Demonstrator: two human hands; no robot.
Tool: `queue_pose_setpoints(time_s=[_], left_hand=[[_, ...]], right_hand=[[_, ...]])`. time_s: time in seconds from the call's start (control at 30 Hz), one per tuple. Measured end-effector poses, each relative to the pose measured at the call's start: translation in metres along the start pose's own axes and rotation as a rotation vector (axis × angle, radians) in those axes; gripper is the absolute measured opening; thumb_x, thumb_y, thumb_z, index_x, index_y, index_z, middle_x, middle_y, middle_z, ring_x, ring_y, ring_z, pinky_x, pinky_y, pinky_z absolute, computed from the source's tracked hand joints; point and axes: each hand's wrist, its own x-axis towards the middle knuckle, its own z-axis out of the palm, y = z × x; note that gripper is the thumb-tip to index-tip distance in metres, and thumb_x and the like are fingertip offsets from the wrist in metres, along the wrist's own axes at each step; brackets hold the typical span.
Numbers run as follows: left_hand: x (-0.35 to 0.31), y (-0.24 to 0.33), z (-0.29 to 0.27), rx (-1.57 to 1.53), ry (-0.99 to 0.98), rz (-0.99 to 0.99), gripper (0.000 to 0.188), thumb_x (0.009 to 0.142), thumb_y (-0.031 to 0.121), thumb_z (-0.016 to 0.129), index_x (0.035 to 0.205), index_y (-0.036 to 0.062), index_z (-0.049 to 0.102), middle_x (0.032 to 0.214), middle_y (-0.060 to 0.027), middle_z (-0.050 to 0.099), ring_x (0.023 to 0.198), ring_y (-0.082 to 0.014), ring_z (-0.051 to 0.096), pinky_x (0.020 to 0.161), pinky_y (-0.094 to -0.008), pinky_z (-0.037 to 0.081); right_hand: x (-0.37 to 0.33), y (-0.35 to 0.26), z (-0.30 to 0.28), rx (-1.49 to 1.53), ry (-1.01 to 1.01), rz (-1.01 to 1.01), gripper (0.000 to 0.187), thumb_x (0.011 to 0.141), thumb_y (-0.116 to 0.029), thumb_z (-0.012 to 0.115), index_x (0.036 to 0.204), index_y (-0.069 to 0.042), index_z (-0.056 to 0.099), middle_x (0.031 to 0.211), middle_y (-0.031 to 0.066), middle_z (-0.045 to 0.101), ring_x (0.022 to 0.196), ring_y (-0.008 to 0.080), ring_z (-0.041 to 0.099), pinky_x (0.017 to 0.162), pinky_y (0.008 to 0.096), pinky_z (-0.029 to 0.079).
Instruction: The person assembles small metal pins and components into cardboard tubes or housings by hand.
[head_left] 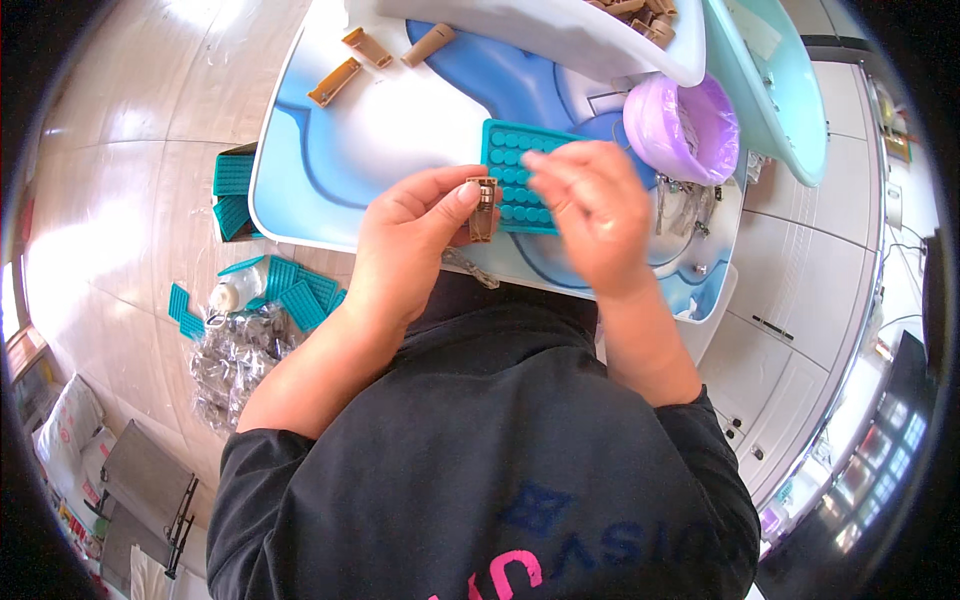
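My left hand (415,225) grips a narrow brown plastic casing (482,215) upright between thumb and fingers; a shiny metal part shows inside its upper half. To its right, my right hand (598,210) hovers over a teal tray (505,145) with rows of round studs or wells. Its thumb and fingertips are drawn together in a pinch, slightly blurred, and whatever they hold is too small to make out. The tray lies on a blue and white table (400,130), partly hidden under the right hand. Below the casing, a clear crumpled plastic bag (470,268) rests at the table's near edge.
Brown casings (335,82) lie at the table's far left. A white bin (560,40) of brown pieces, a purple-lined basket (650,130) and a mint basin (790,120) stand at the far right. Teal trays (305,300) and bagged parts (240,360) sit on the floor at left.
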Motion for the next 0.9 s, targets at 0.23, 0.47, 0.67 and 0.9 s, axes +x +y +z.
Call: queue_pose_setpoints(time_s=[0.23, 0.47, 0.67, 0.9], left_hand=[[0.001, 0.0, 0.0, 0.031, 0.009, -0.018, 0.028, 0.092, 0.015, 0.055, 0.113, -0.0038, 0.057, 0.099, -0.0119, 0.065, 0.083, -0.0177, 0.063, 0.078, -0.0314, 0.052], [0.002, 0.0, 0.001, 0.04, 0.001, -0.018, 0.028, 0.092, 0.015, 0.054, 0.113, -0.0036, 0.057, 0.099, -0.0111, 0.065, 0.083, -0.0171, 0.063, 0.078, -0.0306, 0.052], [0.001, 0.001, 0.001, 0.033, -0.009, -0.003, 0.028, 0.092, 0.014, 0.054, 0.113, -0.004, 0.057, 0.096, -0.0105, 0.065, 0.082, -0.0169, 0.063, 0.077, -0.0304, 0.052], [0.0, 0.0, 0.001, -0.009, -0.006, 0.005, 0.024, 0.092, 0.012, 0.056, 0.109, -0.0038, 0.059, 0.09, -0.0064, 0.065, 0.079, -0.0115, 0.061, 0.073, -0.0256, 0.05]], right_hand=[[-0.002, 0.025, -0.005, -0.303, 0.036, 0.136, 0.012, 0.069, -0.01, 0.071, 0.081, -0.006, 0.069, 0.078, 0.0062, 0.058, 0.074, 0.0246, 0.056, 0.065, 0.0355, 0.045], [-0.003, 0.03, -0.004, -0.407, 0.025, 0.094, 0.009, 0.069, -0.01, 0.071, 0.076, -0.007, 0.067, 0.077, 0.0061, 0.057, 0.074, 0.0251, 0.056, 0.065, 0.0361, 0.045], [0.001, 0.0, 0.005, -0.087, 0.091, 0.006, 0.014, 0.066, -0.007, 0.074, 0.073, -0.006, 0.062, 0.075, 0.0068, 0.057, 0.071, 0.025, 0.055, 0.062, 0.0355, 0.044], [0.005, -0.015, 0.02, -0.004, 0.074, -0.072, 0.016, 0.065, -0.007, 0.074, 0.073, -0.005, 0.061, 0.074, 0.0066, 0.057, 0.069, 0.0245, 0.055, 0.061, 0.0338, 0.044]])
